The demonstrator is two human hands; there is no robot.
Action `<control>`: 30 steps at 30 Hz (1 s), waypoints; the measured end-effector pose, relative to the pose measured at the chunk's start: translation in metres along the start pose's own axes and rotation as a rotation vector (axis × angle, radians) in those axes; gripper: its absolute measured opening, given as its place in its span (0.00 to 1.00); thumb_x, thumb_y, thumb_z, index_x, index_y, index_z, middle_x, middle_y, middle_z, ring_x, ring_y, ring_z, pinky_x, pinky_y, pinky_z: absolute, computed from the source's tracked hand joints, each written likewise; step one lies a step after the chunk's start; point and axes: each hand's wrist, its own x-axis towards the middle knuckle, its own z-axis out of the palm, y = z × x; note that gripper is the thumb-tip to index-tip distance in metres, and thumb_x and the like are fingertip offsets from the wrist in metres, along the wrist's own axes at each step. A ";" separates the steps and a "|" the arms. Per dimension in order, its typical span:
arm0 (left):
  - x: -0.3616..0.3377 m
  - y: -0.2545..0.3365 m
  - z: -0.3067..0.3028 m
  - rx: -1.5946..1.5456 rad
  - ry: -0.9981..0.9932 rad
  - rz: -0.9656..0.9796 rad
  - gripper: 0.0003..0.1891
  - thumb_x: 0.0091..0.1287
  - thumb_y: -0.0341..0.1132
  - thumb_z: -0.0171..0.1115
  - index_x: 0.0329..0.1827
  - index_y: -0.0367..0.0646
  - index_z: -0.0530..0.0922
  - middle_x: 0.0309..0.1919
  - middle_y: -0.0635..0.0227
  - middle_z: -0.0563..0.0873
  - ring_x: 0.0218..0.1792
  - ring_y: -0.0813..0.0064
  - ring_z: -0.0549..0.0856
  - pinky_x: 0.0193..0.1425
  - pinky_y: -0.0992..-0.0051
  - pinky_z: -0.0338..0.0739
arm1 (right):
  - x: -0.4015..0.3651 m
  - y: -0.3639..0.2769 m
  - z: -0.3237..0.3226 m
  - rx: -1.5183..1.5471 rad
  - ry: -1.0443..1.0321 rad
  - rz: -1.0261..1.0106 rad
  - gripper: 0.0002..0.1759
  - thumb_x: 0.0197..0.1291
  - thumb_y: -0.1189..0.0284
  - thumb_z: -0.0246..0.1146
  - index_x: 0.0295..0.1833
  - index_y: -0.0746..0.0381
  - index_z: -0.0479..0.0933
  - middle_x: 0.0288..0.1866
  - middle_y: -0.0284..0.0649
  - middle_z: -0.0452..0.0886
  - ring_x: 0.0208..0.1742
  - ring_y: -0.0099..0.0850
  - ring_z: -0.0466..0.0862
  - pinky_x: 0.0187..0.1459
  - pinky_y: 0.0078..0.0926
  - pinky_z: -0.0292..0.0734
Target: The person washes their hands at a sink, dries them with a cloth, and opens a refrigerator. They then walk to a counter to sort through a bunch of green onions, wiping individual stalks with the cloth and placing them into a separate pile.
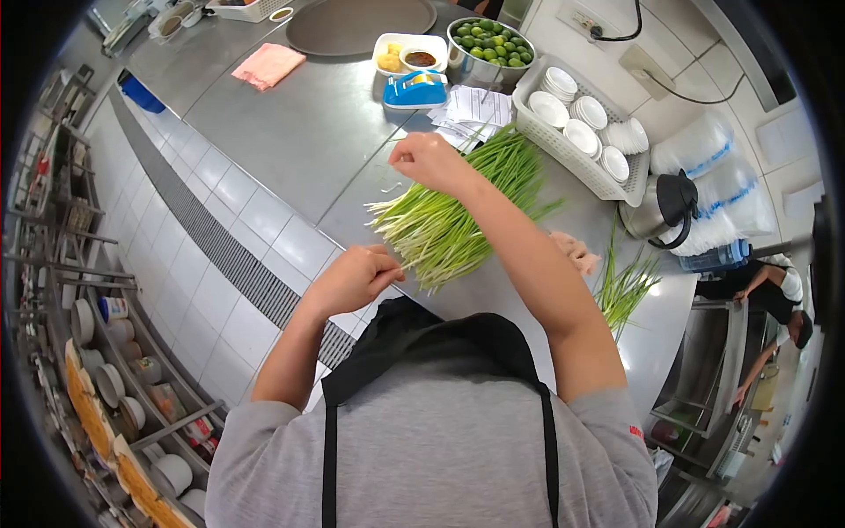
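A thick pile of spring onions [458, 211] lies on the steel table, white root ends to the left and green tops to the upper right. My left hand [356, 280] is at the table's front edge, beside the lower white ends. Its fingers are pinched together, and I cannot make out what is between them. Above the pile's upper left side is my right hand [429, 163], its fingers curled closed with their contents hidden. Small pale scraps [393, 187] lie below it. A smaller bunch of spring onions [623, 286] rests to the right of my right forearm.
Behind the pile are paper slips [475, 107], a blue tape dispenser [415, 91], and a pot of green limes [490, 46]. A white basket of small dishes [576, 128] and a kettle [662, 209] stand at right. A pink cloth [268, 66] lies farther back. Another person [775, 286] is at far right.
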 end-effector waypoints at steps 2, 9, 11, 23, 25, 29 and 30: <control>-0.002 0.001 0.006 0.000 0.013 -0.001 0.08 0.61 0.30 0.54 0.31 0.38 0.80 0.22 0.60 0.76 0.27 0.64 0.77 0.33 0.71 0.71 | 0.008 0.009 0.013 0.032 -0.105 0.066 0.05 0.44 0.73 0.59 0.24 0.64 0.77 0.24 0.44 0.78 0.29 0.41 0.78 0.35 0.32 0.73; 0.002 0.006 0.015 -0.052 -0.030 -0.008 0.08 0.61 0.31 0.54 0.32 0.38 0.81 0.23 0.60 0.76 0.27 0.65 0.77 0.33 0.72 0.71 | 0.021 -0.002 0.006 -0.265 -0.182 0.134 0.08 0.44 0.73 0.57 0.30 0.61 0.80 0.29 0.48 0.80 0.37 0.43 0.80 0.41 0.34 0.75; 0.005 0.005 0.015 -0.051 -0.030 0.013 0.08 0.62 0.31 0.54 0.32 0.37 0.80 0.24 0.60 0.77 0.28 0.65 0.77 0.33 0.72 0.72 | 0.020 0.012 0.016 -0.164 -0.102 0.086 0.08 0.45 0.71 0.57 0.28 0.62 0.80 0.28 0.48 0.80 0.36 0.43 0.80 0.41 0.35 0.75; 0.036 0.028 0.037 -0.226 0.293 -0.024 0.07 0.61 0.28 0.54 0.34 0.37 0.80 0.21 0.63 0.75 0.22 0.75 0.72 0.28 0.79 0.66 | -0.117 -0.081 -0.044 0.151 0.320 0.421 0.12 0.55 0.67 0.60 0.32 0.67 0.78 0.19 0.40 0.76 0.16 0.29 0.74 0.21 0.23 0.68; 0.052 0.043 0.048 -0.128 0.213 0.082 0.05 0.59 0.27 0.56 0.34 0.37 0.80 0.23 0.62 0.76 0.22 0.70 0.75 0.27 0.76 0.68 | -0.145 -0.071 -0.030 0.406 0.459 0.518 0.11 0.55 0.69 0.60 0.35 0.67 0.78 0.21 0.38 0.77 0.18 0.25 0.74 0.22 0.21 0.69; 0.075 0.063 0.082 -0.022 0.195 0.339 0.05 0.56 0.27 0.60 0.35 0.39 0.79 0.25 0.64 0.76 0.24 0.68 0.79 0.26 0.74 0.72 | -0.188 -0.082 -0.047 0.833 0.760 0.697 0.10 0.55 0.74 0.61 0.42 0.66 0.75 0.30 0.33 0.78 0.28 0.18 0.76 0.29 0.15 0.72; 0.079 0.069 0.087 -0.027 0.171 0.349 0.05 0.56 0.27 0.60 0.35 0.39 0.79 0.25 0.64 0.76 0.24 0.68 0.79 0.26 0.74 0.72 | -0.199 -0.087 -0.051 0.841 0.860 0.721 0.10 0.54 0.75 0.61 0.42 0.65 0.75 0.31 0.33 0.78 0.30 0.18 0.76 0.32 0.15 0.72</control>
